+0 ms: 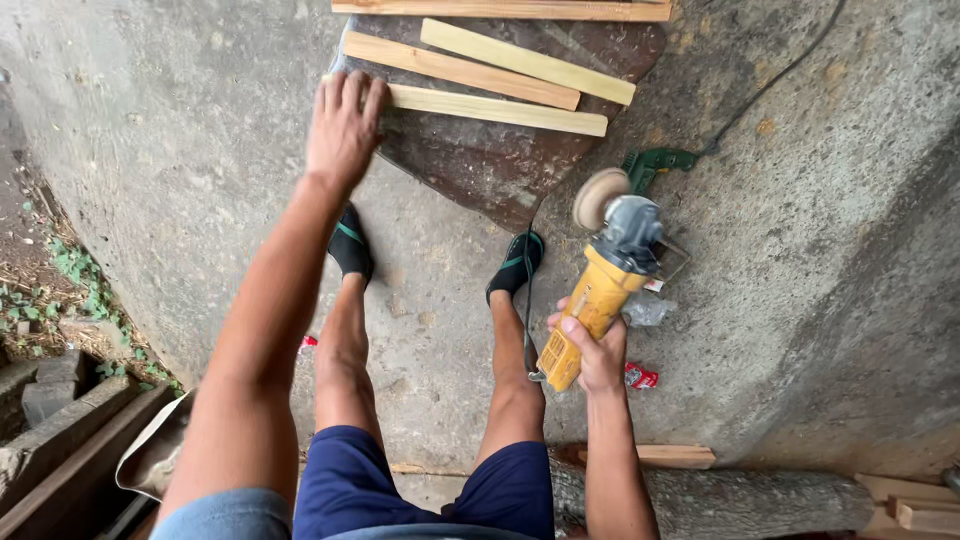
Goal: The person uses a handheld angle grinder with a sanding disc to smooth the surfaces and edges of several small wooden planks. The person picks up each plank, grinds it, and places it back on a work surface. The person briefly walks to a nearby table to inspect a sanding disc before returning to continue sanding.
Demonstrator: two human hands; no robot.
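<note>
My left hand (343,122) reaches forward and rests on the near end of a pale wooden slat (497,109), which lies on a dark sheet (500,165) on the concrete floor. Two more slats (460,70) (527,61) lie just beyond it, and a longer strip (500,9) runs along the top edge. My right hand (595,352) grips the yellow body of an angle grinder (600,290), held above the floor with its round sanding disc (599,197) pointing away from me. The grinder's cable (527,300) hangs down beside my leg.
A green power tool (655,163) with a black cord lies on the concrete beyond the grinder. A log (730,500) and wood offcuts (905,505) sit at the lower right. Bricks, boards and weeds line the left edge. Small red scraps lie on the floor.
</note>
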